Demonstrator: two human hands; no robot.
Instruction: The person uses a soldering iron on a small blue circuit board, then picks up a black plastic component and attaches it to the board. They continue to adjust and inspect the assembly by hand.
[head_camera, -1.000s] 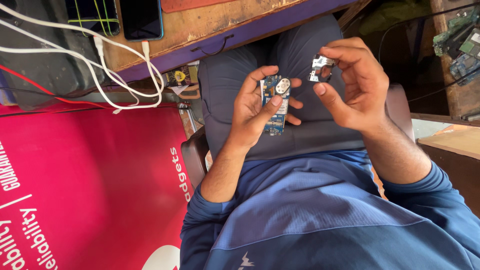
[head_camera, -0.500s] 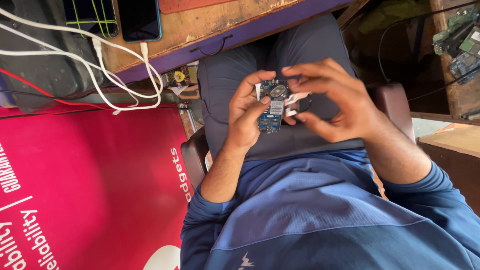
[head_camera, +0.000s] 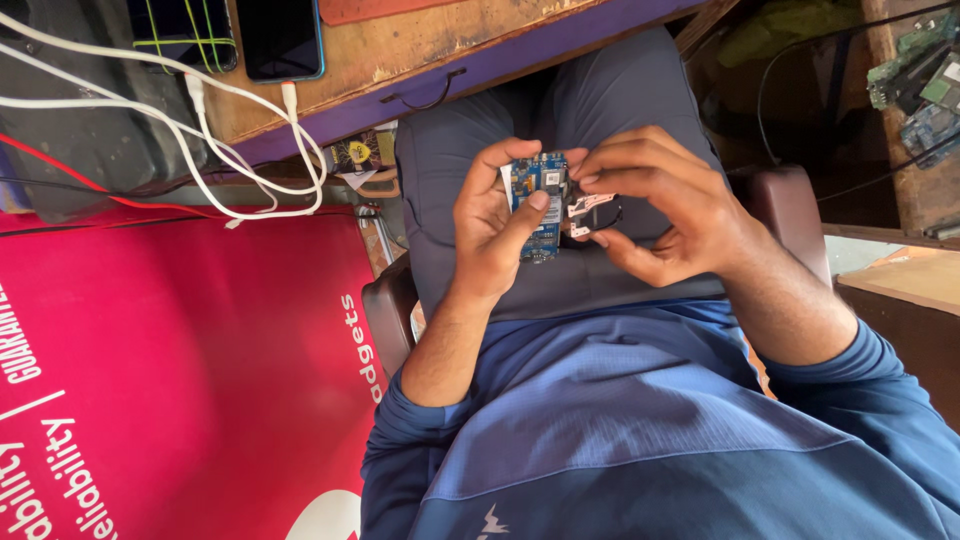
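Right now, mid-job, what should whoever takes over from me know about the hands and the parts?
Left hand: fingers closed on the blue circuit board, held upright over the lap, thumb across its face.
Right hand: fingers pinch a small metal bracket against the board's right edge.
Both parts are in hand above the grey trousers, off the wooden bench.
Done: bracket brought up to the board.
Left: the bracket does not seem to lie flat on the board; whether it is seated cannot be told.
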